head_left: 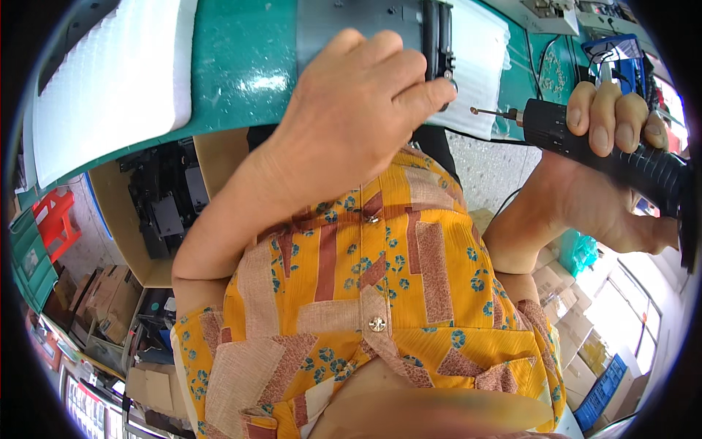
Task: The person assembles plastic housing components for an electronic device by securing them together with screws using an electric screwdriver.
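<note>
On the bench, a dark grey panel [316, 29] has a black roller assembly [436, 36] along its right edge. My left hand [358, 102] lies over the panel with curled fingers, its thumb and forefinger closed at the near end of the roller assembly. Whatever sits between those fingertips is mostly hidden. Off to the right, my right hand [596, 197] is wrapped around a black electric screwdriver [545, 123]. Its thin bit points left toward the roller assembly, apart from it, and a small coppery screw [475, 111] seems to sit at the tip.
White foam sheeting [110, 88] covers the left of the green bench [241, 66]; another white sheet [479, 58] lies under the panel's right side. Below the bench edge stands a cardboard box [117, 227] of black parts. Loose screws [557, 73] and cables lie at the right.
</note>
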Demonstrator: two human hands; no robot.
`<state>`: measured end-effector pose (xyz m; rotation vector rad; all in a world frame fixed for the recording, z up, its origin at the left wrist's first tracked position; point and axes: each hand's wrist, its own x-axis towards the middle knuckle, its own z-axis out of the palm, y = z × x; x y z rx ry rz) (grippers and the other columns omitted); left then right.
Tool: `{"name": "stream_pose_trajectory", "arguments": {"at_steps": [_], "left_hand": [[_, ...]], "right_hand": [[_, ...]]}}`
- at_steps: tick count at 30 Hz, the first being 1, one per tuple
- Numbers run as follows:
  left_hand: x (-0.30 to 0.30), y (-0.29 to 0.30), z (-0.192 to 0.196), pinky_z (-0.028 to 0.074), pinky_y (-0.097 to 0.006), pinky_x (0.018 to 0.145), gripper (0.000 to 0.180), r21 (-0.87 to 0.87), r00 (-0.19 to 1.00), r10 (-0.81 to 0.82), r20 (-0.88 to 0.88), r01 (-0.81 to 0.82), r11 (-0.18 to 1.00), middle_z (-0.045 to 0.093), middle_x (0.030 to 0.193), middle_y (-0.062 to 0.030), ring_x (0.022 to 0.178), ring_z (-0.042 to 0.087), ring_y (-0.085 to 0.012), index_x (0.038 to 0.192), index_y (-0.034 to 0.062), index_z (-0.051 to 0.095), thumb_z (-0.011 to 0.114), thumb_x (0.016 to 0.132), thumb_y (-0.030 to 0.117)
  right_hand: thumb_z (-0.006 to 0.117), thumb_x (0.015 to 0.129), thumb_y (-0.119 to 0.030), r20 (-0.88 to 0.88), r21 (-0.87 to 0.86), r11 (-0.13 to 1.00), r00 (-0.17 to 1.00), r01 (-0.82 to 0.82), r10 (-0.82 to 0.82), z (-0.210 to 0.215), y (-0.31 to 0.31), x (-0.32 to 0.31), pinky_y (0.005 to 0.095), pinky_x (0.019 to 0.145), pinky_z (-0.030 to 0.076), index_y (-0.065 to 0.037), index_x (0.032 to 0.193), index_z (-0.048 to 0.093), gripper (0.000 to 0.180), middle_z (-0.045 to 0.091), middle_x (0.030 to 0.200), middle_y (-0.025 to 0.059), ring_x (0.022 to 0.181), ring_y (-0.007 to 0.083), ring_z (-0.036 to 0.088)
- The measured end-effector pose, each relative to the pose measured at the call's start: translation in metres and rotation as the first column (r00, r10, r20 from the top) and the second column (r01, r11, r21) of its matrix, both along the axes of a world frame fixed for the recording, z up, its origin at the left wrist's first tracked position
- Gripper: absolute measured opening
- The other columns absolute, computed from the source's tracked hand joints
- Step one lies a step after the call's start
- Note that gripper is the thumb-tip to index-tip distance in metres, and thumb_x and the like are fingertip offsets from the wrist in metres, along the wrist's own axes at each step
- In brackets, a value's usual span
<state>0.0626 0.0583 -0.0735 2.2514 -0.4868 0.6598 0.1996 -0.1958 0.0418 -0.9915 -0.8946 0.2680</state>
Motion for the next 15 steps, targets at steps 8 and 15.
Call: {"name": "stream_pose_trajectory", "arguments": {"at_steps": [8,15], "left_hand": [[0.039,0.003,-0.032,0.038,-0.038,0.067,0.034,0.098,0.802,-0.021,0.597,-0.047,0.994,0.054,0.083,-0.0046,0.080,0.053,-0.0258,0.114,0.0091,0.071,0.071,0.081,0.004],[0.006,0.008,0.000,0.037,-0.038,0.068,0.033,-0.102,0.984,-0.009,-0.180,-0.010,0.995,0.054,0.083,-0.0048,0.080,0.053,-0.0256,0.112,0.0100,0.070,0.072,0.080,0.004]], "right_hand": [[0.058,0.075,-0.081,-0.025,-0.002,1.000,1.000,-0.011,0.011,-0.028,0.038,-0.022,0.0391,0.075,0.047,-0.009,0.111,0.066,0.081,0.060,0.095,0.0065,0.080,0.0198,0.058],[0.062,0.073,-0.082,-0.031,-0.022,0.998,0.998,-0.062,0.061,-0.038,0.050,-0.027,0.0387,0.075,0.046,-0.010,0.111,0.066,0.082,0.059,0.094,0.0053,0.080,0.0191,0.058]]}}
